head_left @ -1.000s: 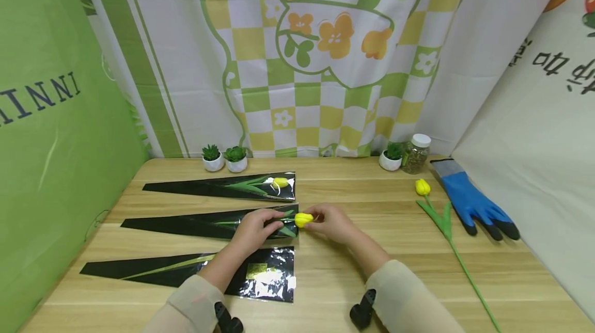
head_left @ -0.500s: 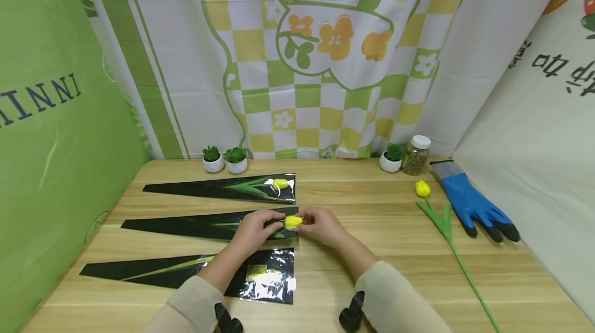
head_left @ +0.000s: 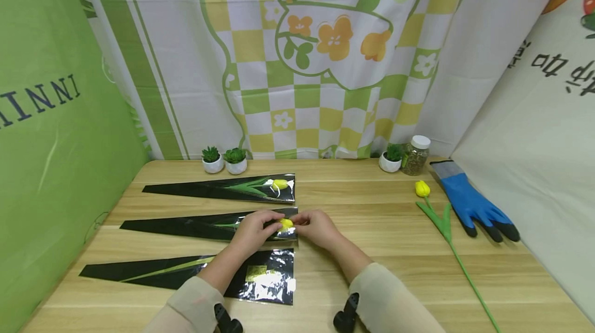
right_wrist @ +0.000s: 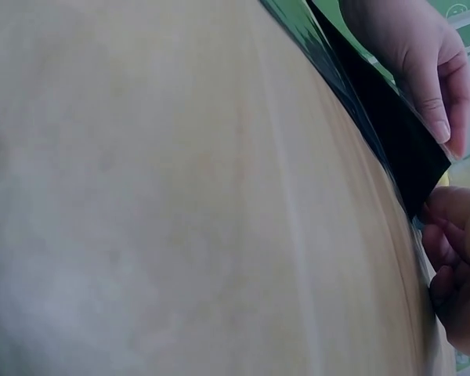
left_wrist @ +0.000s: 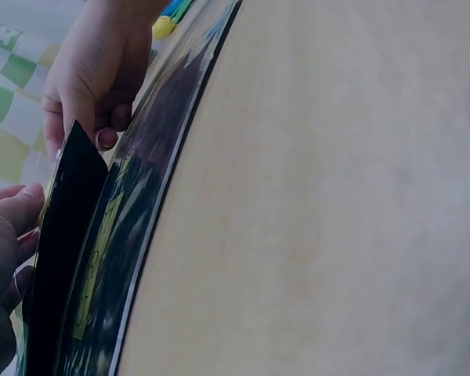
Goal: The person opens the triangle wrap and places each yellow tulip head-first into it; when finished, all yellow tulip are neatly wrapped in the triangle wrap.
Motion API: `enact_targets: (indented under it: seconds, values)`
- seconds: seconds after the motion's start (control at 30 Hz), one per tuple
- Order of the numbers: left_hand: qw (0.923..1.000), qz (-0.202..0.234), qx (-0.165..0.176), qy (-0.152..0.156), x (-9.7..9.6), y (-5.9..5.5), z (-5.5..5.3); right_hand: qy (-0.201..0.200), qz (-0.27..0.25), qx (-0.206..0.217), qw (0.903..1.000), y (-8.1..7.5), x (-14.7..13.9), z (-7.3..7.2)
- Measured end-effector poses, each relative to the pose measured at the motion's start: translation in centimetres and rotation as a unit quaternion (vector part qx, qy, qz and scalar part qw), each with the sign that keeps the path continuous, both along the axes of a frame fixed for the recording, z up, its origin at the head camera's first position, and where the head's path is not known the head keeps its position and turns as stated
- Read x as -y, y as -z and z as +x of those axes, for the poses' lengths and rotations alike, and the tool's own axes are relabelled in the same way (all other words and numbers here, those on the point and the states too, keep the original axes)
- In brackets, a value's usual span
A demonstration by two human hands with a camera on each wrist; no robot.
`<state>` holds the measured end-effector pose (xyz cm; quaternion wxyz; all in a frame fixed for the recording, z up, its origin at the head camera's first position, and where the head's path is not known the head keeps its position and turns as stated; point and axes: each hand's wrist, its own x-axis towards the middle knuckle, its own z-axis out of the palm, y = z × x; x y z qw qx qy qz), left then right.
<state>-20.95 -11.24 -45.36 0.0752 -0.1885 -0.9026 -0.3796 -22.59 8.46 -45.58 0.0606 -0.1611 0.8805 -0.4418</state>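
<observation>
Near the table's middle, my left hand [head_left: 254,227] holds a long black, clear-fronted flower sleeve [head_left: 176,223] close to its wide mouth, thumb and fingers at the film. A yellow artificial tulip [head_left: 285,224] lies inside it, its bloom just within the mouth and partly covered by my left fingers. My right hand [head_left: 318,227] pinches at the bloom's tip from the right, fingertips at the sleeve's mouth. In the left wrist view, the black sleeve [left_wrist: 63,227] tilts up at its edge between both hands. From the right wrist view, my right hand [right_wrist: 458,258] touches the sleeve's corner [right_wrist: 427,176].
Behind lies another sleeve [head_left: 186,188] with a tulip inside; in front, a flat sleeve [head_left: 265,289] with a gold label. A loose yellow tulip [head_left: 422,188] and a blue glove [head_left: 469,196] lie right. Potted succulents [head_left: 213,160] and a jar [head_left: 415,156] line the back edge.
My right hand has moved left, sliding the tulip's bloom from outside the sleeve's mouth to inside it. My left hand has stayed in place on the sleeve.
</observation>
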Motion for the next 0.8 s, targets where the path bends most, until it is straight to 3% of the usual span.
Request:
enact_targets:
  seconds: [0.4, 0.8]
  values:
    - [0.9998, -0.013, 0.001, 0.012, 0.0, 0.3, -0.1, 0.024, 0.013, 0.009, 0.9996, 0.0, -0.5, 0.1]
    - [0.9961, -0.071, -0.045, 0.024, 0.5, 0.4, -0.8, 0.094, 0.009, 0.036, 0.9949, -1.4, -5.2, 1.1]
